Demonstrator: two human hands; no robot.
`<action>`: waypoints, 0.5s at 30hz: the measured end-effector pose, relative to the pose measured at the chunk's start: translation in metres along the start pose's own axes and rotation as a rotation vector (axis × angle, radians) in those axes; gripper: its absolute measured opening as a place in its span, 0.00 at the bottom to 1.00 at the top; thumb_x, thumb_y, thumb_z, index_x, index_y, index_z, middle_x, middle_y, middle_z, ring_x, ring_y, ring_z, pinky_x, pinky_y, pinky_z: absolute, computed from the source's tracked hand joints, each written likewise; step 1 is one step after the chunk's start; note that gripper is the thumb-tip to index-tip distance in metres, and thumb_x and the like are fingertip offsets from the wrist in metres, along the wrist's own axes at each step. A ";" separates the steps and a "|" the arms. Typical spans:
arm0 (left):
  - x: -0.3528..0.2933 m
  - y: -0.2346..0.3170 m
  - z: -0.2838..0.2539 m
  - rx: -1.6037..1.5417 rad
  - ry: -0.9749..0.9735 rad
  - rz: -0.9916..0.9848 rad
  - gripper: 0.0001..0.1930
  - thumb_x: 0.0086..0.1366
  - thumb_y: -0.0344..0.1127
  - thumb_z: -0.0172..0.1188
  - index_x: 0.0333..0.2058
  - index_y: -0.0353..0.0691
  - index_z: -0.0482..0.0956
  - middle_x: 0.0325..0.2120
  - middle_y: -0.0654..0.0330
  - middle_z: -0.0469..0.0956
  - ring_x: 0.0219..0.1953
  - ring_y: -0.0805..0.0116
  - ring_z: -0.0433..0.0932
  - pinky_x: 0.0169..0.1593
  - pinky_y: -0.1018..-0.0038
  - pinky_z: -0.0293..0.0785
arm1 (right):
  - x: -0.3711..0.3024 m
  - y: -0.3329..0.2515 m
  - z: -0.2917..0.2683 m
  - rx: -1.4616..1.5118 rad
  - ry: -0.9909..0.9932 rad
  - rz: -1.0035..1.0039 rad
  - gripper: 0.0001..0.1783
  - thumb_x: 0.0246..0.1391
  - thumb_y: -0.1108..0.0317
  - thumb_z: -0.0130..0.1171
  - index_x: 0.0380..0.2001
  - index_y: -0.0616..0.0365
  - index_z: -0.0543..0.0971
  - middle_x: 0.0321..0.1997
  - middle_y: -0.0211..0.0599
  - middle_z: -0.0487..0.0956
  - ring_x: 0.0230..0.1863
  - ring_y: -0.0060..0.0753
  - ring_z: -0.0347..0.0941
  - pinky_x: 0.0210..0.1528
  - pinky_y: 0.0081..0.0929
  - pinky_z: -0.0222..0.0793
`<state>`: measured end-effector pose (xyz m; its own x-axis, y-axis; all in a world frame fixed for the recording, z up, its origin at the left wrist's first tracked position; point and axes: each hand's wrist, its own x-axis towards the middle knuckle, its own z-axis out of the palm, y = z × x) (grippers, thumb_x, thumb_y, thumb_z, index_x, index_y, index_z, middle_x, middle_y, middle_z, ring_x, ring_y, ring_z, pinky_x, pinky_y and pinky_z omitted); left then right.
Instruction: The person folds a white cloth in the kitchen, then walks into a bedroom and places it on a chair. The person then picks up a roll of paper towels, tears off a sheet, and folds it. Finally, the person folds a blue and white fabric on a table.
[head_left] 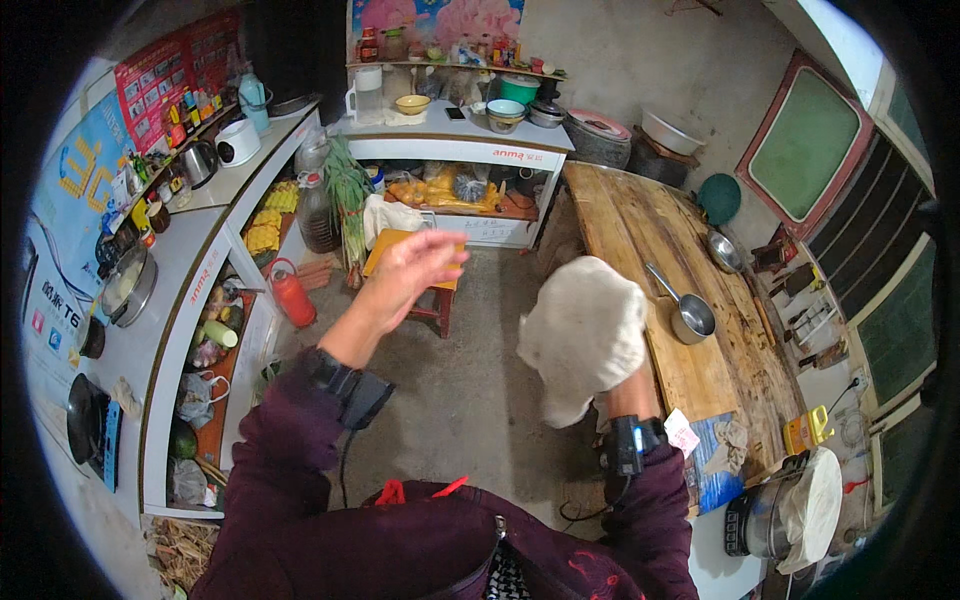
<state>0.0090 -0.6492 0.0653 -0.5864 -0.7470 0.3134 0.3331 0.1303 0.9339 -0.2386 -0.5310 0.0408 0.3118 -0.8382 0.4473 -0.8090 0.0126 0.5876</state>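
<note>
My right hand (632, 393) is raised beside the near left edge of the wooden table. Draped over it is a floppy off-white sheet (585, 335), rounded at the top and drooping at its lower left. Whether it is dough or cloth, I cannot tell. It hides the fingers of that hand. My left hand (408, 277) hovers in mid-air at centre left, open and with nothing in it. Behind it stands a small stool (437, 305) with a yellow-orange top piece. A steel saucepan (692, 318) sits on the table, its handle pointing away to the left.
The wooden table (640, 215) runs down the right side, with a metal bowl (724, 250) at its far edge. At lower right stands a pot (765, 525) with off-white material over it. A white counter (180, 270) lines the left, near a red extinguisher-shaped container (292, 295).
</note>
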 end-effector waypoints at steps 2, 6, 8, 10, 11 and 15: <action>0.015 -0.006 0.014 -0.453 0.022 -0.004 0.20 0.61 0.44 0.48 0.47 0.35 0.66 0.44 0.53 0.70 0.45 0.64 0.70 0.48 0.69 0.67 | 0.025 -0.024 -0.020 0.225 -0.074 0.036 0.19 0.48 0.61 0.48 0.44 0.55 0.69 0.45 0.37 0.70 0.45 0.31 0.66 0.44 0.24 0.61; 0.021 -0.028 0.058 -1.037 0.053 -0.094 0.25 0.63 0.50 0.42 0.49 0.35 0.62 0.48 0.52 0.68 0.50 0.63 0.66 0.54 0.69 0.62 | 0.070 -0.066 -0.037 0.600 0.029 0.359 0.16 0.51 0.65 0.44 0.41 0.64 0.66 0.36 0.36 0.73 0.37 0.31 0.70 0.33 0.23 0.66; 0.006 -0.041 0.073 -1.222 -0.022 -0.060 0.30 0.64 0.54 0.35 0.53 0.33 0.58 0.50 0.53 0.65 0.54 0.66 0.62 0.59 0.71 0.53 | 0.083 -0.069 -0.030 0.480 -0.099 0.187 0.12 0.53 0.60 0.49 0.31 0.59 0.71 0.27 0.29 0.73 0.30 0.28 0.70 0.28 0.25 0.67; 0.008 -0.049 0.075 -1.143 0.041 -0.090 0.28 0.64 0.52 0.37 0.52 0.32 0.59 0.51 0.54 0.65 0.54 0.64 0.62 0.58 0.70 0.55 | 0.083 -0.074 -0.021 0.571 -0.067 0.154 0.12 0.54 0.59 0.48 0.32 0.58 0.71 0.28 0.29 0.73 0.31 0.28 0.70 0.29 0.25 0.67; 0.009 -0.052 0.073 -1.115 0.040 -0.104 0.28 0.64 0.52 0.37 0.52 0.32 0.59 0.51 0.54 0.65 0.54 0.64 0.62 0.58 0.70 0.54 | 0.082 -0.077 -0.015 0.694 -0.039 0.177 0.13 0.54 0.59 0.48 0.32 0.58 0.71 0.28 0.30 0.73 0.31 0.28 0.70 0.29 0.25 0.67; 0.014 -0.065 0.062 -0.871 0.050 -0.063 0.24 0.64 0.45 0.41 0.52 0.33 0.59 0.51 0.53 0.64 0.54 0.65 0.61 0.58 0.72 0.53 | 0.079 -0.095 0.007 2.562 0.104 0.915 0.14 0.55 0.58 0.46 0.32 0.57 0.71 0.29 0.31 0.73 0.31 0.29 0.70 0.31 0.26 0.68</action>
<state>-0.0666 -0.6275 0.0199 -0.5965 -0.7665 0.2381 0.7586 -0.4415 0.4792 -0.1399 -0.6024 0.0159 -0.2165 -0.9736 0.0726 0.5128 -0.1767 -0.8401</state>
